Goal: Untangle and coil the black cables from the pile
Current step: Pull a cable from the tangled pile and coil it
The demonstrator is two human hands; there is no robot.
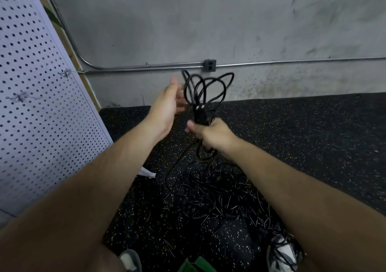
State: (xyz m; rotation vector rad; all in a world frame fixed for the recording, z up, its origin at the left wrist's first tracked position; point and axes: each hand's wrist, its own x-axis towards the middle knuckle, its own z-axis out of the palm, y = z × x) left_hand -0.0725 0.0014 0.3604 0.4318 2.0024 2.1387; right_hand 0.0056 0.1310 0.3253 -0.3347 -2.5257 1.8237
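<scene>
Starting far left of both grips, a white pegboard (41, 104) fills the edge of the view, a couple of wire hooks stuck in it. Now the left grip (167, 106): held up in the air, palm turned toward the cable, fingers straight and spread, holding nothing. The fingertips are blurred, so whether they brush the loops I cannot tell. Just to the right of it, there it is, the black cable bundle (206, 92), several loose loops fanning upward out of the right grip (211, 134). That right grip is a tight fist, thumb pressed across the front, fingers wrapped round the gathered middle of the bundle, with a dark plug body poking out just above the thumb. More loops hang beneath the fist, and one strand trails down from them to the floor. Above the loops, on the grey concrete wall (271, 21), sits a black outlet box (209, 65) on a metal conduit (146, 66) running both ways. Well below the right grip, the cable pile (219, 192) sprawls in a thin black tangle across the speckled rubber floor (313, 136). Lower right of the pile, a grey and white shoe (283, 255) with cable strands draped over it.
</scene>
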